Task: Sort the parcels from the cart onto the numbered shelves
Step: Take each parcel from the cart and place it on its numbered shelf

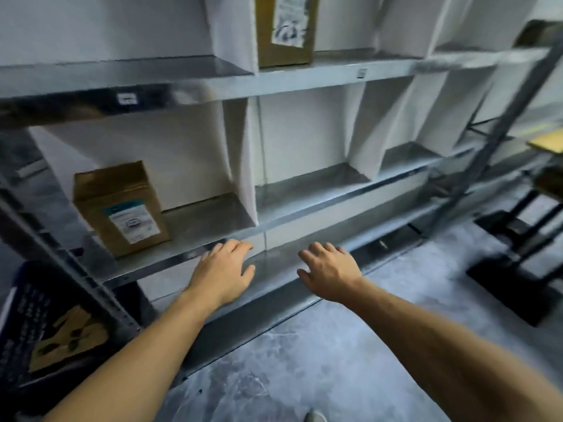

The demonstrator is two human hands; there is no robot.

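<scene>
Shelving (198,220): I see a grey metal rack with white dividers across the far side.
Cart (21,300): dark blue, near left, with a flat brown parcel (70,336) lying in it.
Labelled box (122,208): upright in the middle shelf's left compartment.
Second box (285,28): upright on the upper shelf, centre compartment.
Left hand (222,272): released, fingers spread, empty, by the middle shelf's front edge.
Right hand (330,272): released, empty, over the lowest shelf.
</scene>
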